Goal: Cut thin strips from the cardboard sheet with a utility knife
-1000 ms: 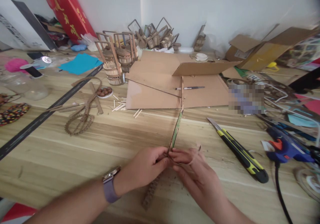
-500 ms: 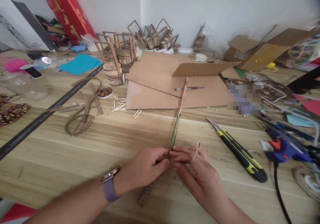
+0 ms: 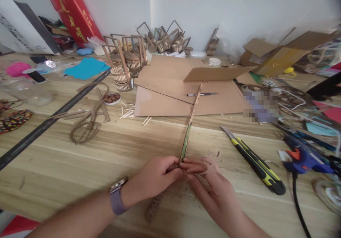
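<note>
A long narrow cardboard strip (image 3: 187, 135) stretches away from me across the table, brown with a green stretch along its side. My left hand (image 3: 158, 176), with a watch on the wrist, is closed around the strip's near part between thumb and fingers. Facing it, my right hand (image 3: 211, 183) pinches at the same spot, with a thin peeled sliver at its fingers. A ridged brown end (image 3: 153, 209) shows below my left hand. The strip's gripped portion is hidden by my fingers.
A yellow-black utility knife (image 3: 255, 161) lies right of my hands, blade out, near a blue glue gun (image 3: 303, 158). Ahead is a flat cardboard sheet (image 3: 165, 99) with a pen (image 3: 202, 94). Small lidded baskets (image 3: 121, 75), loose sticks and a coiled corrugated strip (image 3: 84, 131) lie left.
The thin curled sliver that stood up by my right fingers is now lower, near the fingers. A dark scrap appears on the table beside my right hand. Both hands stay at the strip.
</note>
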Motion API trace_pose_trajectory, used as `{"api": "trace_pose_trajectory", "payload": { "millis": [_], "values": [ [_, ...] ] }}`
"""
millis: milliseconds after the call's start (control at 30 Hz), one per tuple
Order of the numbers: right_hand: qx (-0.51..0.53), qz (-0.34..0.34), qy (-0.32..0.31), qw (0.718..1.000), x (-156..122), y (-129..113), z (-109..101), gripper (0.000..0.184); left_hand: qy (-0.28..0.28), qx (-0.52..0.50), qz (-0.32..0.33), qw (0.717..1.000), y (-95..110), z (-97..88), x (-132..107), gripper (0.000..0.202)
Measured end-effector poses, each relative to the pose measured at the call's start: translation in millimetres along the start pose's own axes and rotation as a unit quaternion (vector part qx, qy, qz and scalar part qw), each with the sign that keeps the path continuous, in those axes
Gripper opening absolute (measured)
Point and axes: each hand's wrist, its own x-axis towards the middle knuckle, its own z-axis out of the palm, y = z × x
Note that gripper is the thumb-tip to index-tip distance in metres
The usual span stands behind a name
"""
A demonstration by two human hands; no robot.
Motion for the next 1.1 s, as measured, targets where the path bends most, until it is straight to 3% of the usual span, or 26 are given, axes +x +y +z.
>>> {"api": "trace_pose_trajectory", "payload": {
  "millis": [633,867,1100],
  "values": [
    [-0.039,-0.019,-0.008,0.999,2.1,1.5,-1.6,0.015,0.006,0.042,0.023,0.999,1.7,-0.6,-0.5,0.023],
    [-0.018,0.034,0.003,0.999,-0.2,2.2,-2.5,0.014,-0.008,0.055,0.006,0.998,3.5,-1.7,-2.3,0.027],
    [-0.008,0.012,0.015,1.000,-0.7,1.7,-0.3,0.014,0.000,0.009,0.022,1.000,0.4,0.0,-0.3,0.025]
  ]
}}
